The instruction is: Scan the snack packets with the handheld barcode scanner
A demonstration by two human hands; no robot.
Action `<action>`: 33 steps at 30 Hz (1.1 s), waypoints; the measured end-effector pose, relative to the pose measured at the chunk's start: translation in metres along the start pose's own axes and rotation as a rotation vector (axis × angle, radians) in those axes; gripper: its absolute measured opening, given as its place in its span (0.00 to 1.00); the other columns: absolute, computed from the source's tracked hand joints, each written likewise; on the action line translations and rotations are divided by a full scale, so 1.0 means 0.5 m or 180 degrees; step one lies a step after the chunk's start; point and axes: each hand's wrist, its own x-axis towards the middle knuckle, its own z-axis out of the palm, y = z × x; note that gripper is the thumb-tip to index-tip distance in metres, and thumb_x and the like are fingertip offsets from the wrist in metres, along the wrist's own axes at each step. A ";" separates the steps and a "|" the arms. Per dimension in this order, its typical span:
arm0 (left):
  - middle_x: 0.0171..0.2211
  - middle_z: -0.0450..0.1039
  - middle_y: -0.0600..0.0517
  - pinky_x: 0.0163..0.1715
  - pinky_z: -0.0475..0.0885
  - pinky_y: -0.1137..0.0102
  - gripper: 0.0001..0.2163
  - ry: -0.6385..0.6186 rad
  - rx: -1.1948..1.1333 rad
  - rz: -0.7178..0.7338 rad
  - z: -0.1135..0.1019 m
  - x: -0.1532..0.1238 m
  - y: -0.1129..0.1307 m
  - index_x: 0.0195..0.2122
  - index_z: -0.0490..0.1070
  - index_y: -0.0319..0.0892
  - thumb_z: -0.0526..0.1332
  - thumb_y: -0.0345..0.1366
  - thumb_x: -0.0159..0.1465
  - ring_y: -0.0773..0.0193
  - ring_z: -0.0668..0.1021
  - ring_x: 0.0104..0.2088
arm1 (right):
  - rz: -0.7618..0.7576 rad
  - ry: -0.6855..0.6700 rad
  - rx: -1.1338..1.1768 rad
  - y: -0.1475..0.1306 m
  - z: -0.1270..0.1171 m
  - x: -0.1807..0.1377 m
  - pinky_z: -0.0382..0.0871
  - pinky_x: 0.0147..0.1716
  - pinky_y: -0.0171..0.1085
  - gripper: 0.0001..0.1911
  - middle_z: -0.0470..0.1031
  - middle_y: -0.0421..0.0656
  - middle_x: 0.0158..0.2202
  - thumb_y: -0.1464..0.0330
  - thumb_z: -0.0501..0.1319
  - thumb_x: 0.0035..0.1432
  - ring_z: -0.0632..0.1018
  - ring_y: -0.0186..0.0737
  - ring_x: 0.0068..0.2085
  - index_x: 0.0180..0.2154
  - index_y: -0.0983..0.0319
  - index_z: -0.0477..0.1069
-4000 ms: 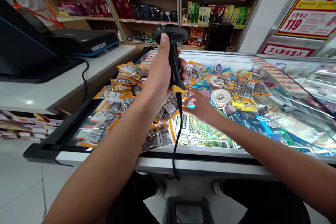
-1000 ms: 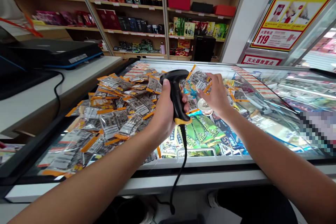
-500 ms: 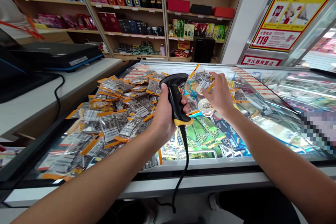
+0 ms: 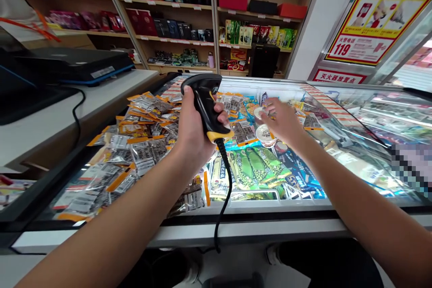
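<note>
The left hand point(image 4: 194, 130) wraps its fingers around the scanner point(image 4: 206, 108), held over the freezer point(image 4: 270, 230), its long axis slanting down toward the front edge. The right hand point(image 4: 285, 119) is off to its right, fingers half curled near a tub point(image 4: 264, 132); whether they pinch anything cannot be told. Between scanner and right hand lies an orange-edged packet point(image 4: 243, 131).

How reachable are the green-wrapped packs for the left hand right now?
Probably not: the left hand is closed around the barcode scanner, so its grip is taken, and the black cable hangs in front of some green-wrapped packs.
</note>
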 end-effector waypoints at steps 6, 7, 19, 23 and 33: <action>0.20 0.66 0.55 0.18 0.67 0.73 0.25 -0.0025 0.0062 -0.0180 0.001 -0.002 -0.015 0.35 0.66 0.43 0.54 0.63 0.68 0.70 0.69 0.16 | -0.0266 -0.0667 -0.0130 -0.106 0.075 -0.045 0.70 0.54 0.64 0.40 0.72 0.60 0.58 0.48 0.63 0.62 0.73 0.68 0.58 0.67 0.63 0.61; 0.20 0.66 0.55 0.18 0.67 0.73 0.25 -0.0040 0.0110 -0.0234 0.001 -0.003 -0.019 0.35 0.66 0.43 0.55 0.63 0.68 0.70 0.69 0.16 | -0.0263 -0.0669 0.0000 -0.106 0.079 -0.046 0.71 0.54 0.63 0.41 0.71 0.61 0.60 0.52 0.64 0.61 0.73 0.67 0.59 0.68 0.64 0.59; 0.21 0.66 0.53 0.16 0.62 0.74 0.23 -0.0930 0.0947 -0.0784 0.003 -0.032 -0.081 0.33 0.68 0.42 0.56 0.60 0.68 0.70 0.68 0.16 | 0.0209 0.0488 0.0735 -0.012 0.013 0.005 0.62 0.66 0.59 0.44 0.58 0.57 0.70 0.66 0.63 0.60 0.63 0.59 0.70 0.72 0.64 0.46; 0.21 0.66 0.53 0.17 0.63 0.73 0.24 -0.1101 0.0990 -0.0825 0.007 -0.041 -0.090 0.33 0.68 0.42 0.58 0.60 0.67 0.69 0.68 0.16 | 0.0291 0.0465 0.0835 0.000 0.008 0.008 0.59 0.68 0.58 0.44 0.59 0.56 0.71 0.69 0.62 0.58 0.62 0.57 0.70 0.72 0.64 0.47; 0.21 0.65 0.55 0.16 0.63 0.73 0.25 -0.1127 0.0922 -0.0839 0.018 -0.051 -0.087 0.37 0.68 0.42 0.56 0.62 0.67 0.70 0.68 0.15 | 0.0188 0.0508 0.0727 0.004 0.024 0.007 0.57 0.68 0.59 0.45 0.58 0.55 0.71 0.68 0.61 0.57 0.61 0.57 0.70 0.72 0.62 0.47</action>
